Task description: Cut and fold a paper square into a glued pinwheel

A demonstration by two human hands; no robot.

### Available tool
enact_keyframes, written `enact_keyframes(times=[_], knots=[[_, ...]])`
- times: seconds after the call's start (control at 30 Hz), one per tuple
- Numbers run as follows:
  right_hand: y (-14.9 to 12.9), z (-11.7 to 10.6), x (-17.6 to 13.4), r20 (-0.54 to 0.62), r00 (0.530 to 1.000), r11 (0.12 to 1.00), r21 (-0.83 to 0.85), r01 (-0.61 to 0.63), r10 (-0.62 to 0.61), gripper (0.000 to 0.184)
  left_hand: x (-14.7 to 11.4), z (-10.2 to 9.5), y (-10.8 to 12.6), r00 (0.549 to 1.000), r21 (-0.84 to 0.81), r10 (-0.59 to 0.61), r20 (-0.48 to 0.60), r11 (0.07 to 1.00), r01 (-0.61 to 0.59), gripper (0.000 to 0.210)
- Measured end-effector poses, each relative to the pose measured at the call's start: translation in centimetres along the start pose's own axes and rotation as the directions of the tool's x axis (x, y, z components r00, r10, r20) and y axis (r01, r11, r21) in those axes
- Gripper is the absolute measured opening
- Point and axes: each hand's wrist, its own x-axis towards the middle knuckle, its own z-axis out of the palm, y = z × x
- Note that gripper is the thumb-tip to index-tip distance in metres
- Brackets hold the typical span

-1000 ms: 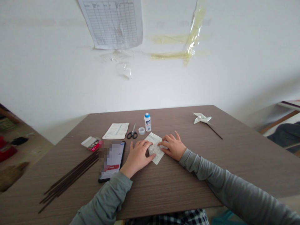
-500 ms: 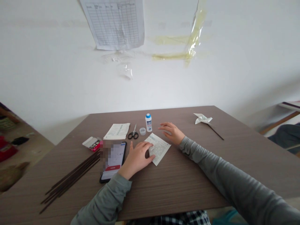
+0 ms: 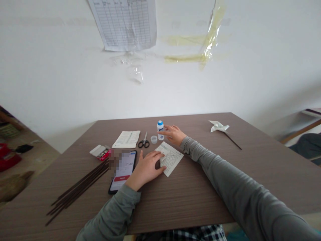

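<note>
One sheet (image 3: 172, 158) lies partly under the left grip (image 3: 148, 167).

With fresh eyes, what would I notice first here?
Probably the right hand at the white plastic bottle with a blue top, towards the back of the brown wood-grain table. Nearer, the left hand rests on a pale printed paper sheet. Off to the right lies a white paper pinwheel on a thin dark stick.

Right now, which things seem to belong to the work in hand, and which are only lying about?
Likely in the job:
printed paper, under the left hand
blue-capped bottle, at the right hand

Apparently lying about for now:
phone
scissors
dark sticks
pinwheel
small cup
</note>
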Motion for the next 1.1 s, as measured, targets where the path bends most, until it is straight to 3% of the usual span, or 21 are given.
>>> enact_keyframes(times=[0.23, 0.63, 0.97, 1.1], knots=[[0.2, 0.6, 0.8, -0.022, 0.999, 0.998, 0.052, -0.045, 0.047, 0.087, -0.2, -0.8, 0.5, 0.998, 0.019, -0.007, 0.060, 1.000, 0.006, 0.061], [1.1, 2.0, 0.8, -0.138, 0.988, 0.990, 0.136, -0.046, 0.065, 0.088, -0.1, -0.9, 0.5, 0.998, 0.015, -0.013, 0.054, 1.000, 0.012, 0.059], [5.1, 3.0, -4.5, -0.306, 0.950, 0.991, 0.129, -0.017, 0.056, 0.086, 0.0, -0.8, 0.6, 0.998, 0.001, -0.026, 0.054, 1.000, 0.026, 0.057], [6.2, 3.0, -6.7, -0.320, 0.947, 0.994, 0.112, 0.014, 0.023, 0.084, 0.0, -0.8, 0.8, 0.999, -0.002, -0.025, 0.046, 1.000, 0.025, 0.056]])
